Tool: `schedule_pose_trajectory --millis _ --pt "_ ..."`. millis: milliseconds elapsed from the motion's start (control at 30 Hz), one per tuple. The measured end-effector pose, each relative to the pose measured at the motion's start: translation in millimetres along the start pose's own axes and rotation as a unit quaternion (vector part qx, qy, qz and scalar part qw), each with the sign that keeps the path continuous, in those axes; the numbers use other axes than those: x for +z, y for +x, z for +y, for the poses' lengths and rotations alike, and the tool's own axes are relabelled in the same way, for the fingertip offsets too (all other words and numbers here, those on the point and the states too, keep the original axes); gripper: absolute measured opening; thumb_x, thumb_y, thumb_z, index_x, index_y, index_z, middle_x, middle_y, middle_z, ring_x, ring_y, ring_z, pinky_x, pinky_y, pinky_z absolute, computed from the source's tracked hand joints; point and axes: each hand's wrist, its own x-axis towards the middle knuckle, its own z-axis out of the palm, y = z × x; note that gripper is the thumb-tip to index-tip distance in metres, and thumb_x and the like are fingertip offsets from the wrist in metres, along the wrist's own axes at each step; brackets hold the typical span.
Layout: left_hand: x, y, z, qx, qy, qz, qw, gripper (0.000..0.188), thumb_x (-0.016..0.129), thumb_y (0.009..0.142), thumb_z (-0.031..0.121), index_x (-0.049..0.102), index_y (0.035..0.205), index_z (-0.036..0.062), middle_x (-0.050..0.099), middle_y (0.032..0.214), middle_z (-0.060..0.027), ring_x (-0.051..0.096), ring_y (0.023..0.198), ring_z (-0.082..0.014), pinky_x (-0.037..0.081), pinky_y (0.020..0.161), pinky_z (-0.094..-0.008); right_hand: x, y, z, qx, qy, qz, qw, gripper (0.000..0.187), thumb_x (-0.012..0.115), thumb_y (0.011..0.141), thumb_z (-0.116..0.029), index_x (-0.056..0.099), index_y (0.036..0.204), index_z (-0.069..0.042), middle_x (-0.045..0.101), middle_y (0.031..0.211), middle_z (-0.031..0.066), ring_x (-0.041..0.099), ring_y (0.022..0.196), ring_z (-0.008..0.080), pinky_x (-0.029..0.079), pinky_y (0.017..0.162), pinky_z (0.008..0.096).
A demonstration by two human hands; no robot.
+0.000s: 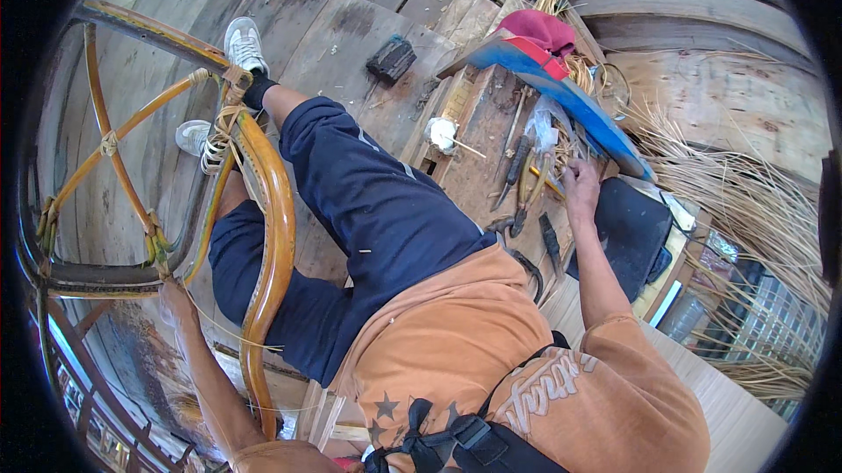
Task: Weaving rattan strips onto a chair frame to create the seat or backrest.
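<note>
A rattan chair frame [279, 236], glossy orange-brown with crossed bars and bound joints, stands at the left against my legs. My left hand [178, 304] is closed at its lower bar beside a bound joint; the bar partly hides the fingers. On the right, my right hand [579, 182] reaches down among small loose pieces by a blue curved board [561, 87]. Its fingers are pinched together, and what they hold, if anything, is too small to tell. Pliers with yellowish handles [528, 192] and a dark-handled tool [517, 161] lie just left of that hand.
A white container [441, 133] with a stick stands on the wooden bench. A dark block [391, 60] lies on the plank floor. Pink cloth [542, 32] rests beyond the blue board. Loose rattan strands [710, 175] spread at right, near a black flat case [621, 225].
</note>
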Motion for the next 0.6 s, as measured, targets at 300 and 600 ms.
schedule_pose_trajectory --millis 300,600 --pt "-17.0 -20.0 10.7 0.012 0.014 -0.016 1.000 0.041 0.030 0.093 0.030 0.057 0.112 0.0054 0.057 0.100 -0.0229 0.056 0.092 -0.0369 0.043 0.074 -0.0459 -13.2 3.0 2.6 0.124 0.128 -0.039 0.983 0.012 0.058 0.079 -0.010 0.059 0.089 -0.003 0.058 0.072 0.0074 0.056 0.069 0.0166 0.044 0.067 0.0306" --pt "-11.1 -47.0 -13.6 -0.013 -0.096 0.049 0.994 0.031 0.038 0.086 0.015 0.056 0.104 -0.0025 0.060 0.086 -0.0259 0.058 0.081 -0.0398 0.045 0.067 -0.0474 -27.7 5.9 -8.4 0.190 0.277 -0.077 0.939 0.011 0.056 0.081 -0.007 0.059 0.090 -0.001 0.055 0.070 -0.0013 0.050 0.060 0.0072 0.041 0.056 0.0211"
